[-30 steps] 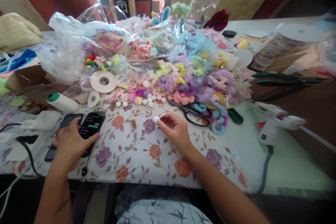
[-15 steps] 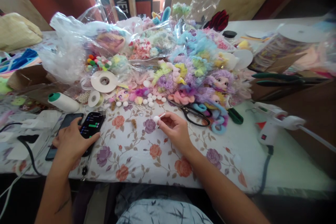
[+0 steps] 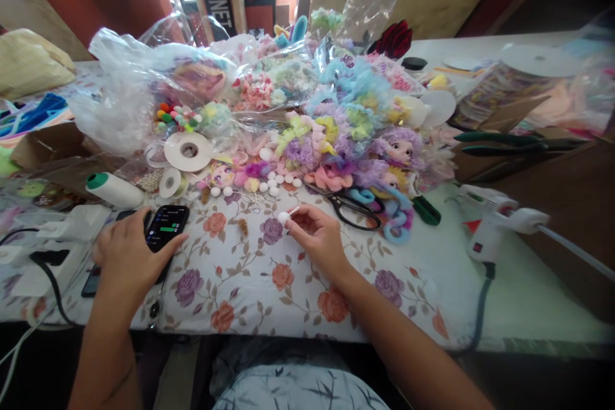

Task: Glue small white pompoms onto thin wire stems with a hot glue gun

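My right hand (image 3: 317, 237) rests on the floral tablecloth (image 3: 250, 282), its fingers pinched on a small white pompom (image 3: 284, 218) with a bit of pink beside it. My left hand (image 3: 125, 253) lies over two black phones; its thumb is wrapped round the one with the lit screen (image 3: 167, 228), and the other phone (image 3: 93, 278) shows under the palm. Several loose white pompoms (image 3: 273, 184) lie just beyond my right hand, in front of a heap of pastel ruffled trims and a purple-haired doll head (image 3: 401, 148).
Black scissors (image 3: 355, 208) lie right of my right hand. A white glue gun (image 3: 494, 224) with its cord sits at the right. Tape rolls (image 3: 188, 150), a thread spool (image 3: 113, 189), plastic bags of craft bits (image 3: 144, 90) and green-handled pliers (image 3: 509, 144) crowd the back.
My left hand has shifted a little to the right and up over the phones, covering more of the dark one. The right hand holds still with the pompom.
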A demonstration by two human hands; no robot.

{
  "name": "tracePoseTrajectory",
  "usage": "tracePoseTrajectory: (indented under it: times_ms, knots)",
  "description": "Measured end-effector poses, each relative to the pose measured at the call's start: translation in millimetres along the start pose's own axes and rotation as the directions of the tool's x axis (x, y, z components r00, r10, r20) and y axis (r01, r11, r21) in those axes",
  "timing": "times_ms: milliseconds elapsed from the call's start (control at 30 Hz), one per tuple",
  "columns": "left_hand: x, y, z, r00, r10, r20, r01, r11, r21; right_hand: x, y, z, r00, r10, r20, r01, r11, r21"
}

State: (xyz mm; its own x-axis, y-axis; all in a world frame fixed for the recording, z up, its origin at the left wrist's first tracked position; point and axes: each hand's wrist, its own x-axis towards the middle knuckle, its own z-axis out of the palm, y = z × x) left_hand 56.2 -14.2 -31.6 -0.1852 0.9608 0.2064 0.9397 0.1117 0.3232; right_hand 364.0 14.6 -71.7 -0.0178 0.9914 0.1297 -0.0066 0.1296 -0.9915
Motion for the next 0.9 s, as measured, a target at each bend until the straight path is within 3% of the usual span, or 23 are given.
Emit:
tracePoseTrajectory:
  times_ms: [33,100,167,200,267,333,500,600,767,900]
  knots:
    - [-0.7,16.4,-0.3,0.995,0.031,-0.098,-0.032,0.999,-0.008,-0.1,0.2,0.4,1.0,0.004,-0.001,-0.004,1.0,0.0]
    - [-0.4,52.2,6.0,0.985,0.146,-0.096,-0.162,0.969,-0.188,-0.1,0.8,0.9,1.0,0.005,-0.007,-0.005,1.0,-0.003]
    - [3.1,86.6,21.1,0.952,0.299,0.066,-0.242,0.866,-0.437,0.3,2.0,0.6,1.0,-0.014,-0.015,0.014,1.0,-0.014]
    - [5.9,101.3,30.8,0.914,0.379,0.147,-0.238,0.792,-0.562,0.8,2.8,0.2,0.999,-0.032,-0.018,0.032,0.999,-0.021]
    - [12.0,123.5,50.4,0.853,0.475,0.215,-0.19,0.667,-0.721,2.0,4.5,-1.1,0.996,-0.081,-0.026,0.08,0.996,-0.034]
    - [17.0,135.6,66.3,0.843,0.486,0.23,-0.132,0.602,-0.788,3.3,6.2,-2.4,0.993,-0.113,-0.031,0.112,0.993,-0.046]
    - [17.0,137.1,82.3,0.91,0.359,0.207,0.012,0.475,-0.88,4.1,7.0,-2.9,0.995,-0.1,-0.013,0.099,0.995,-0.025]
    - [12.9,133.6,84.9,0.931,0.311,0.191,0.051,0.408,-0.912,3.3,5.3,-2.6,0.989,-0.147,-0.004,0.146,0.983,-0.108]
    - [8.8,130.2,87.8,0.936,0.329,0.13,-0.036,0.455,-0.89,3.1,5.3,-2.2,0.963,-0.265,0.047,0.268,0.93,-0.252]
    - [8.6,128.2,87.6,0.939,0.319,0.13,-0.036,0.465,-0.884,3.4,6.4,-0.4,0.962,-0.264,0.064,0.272,0.927,-0.259]
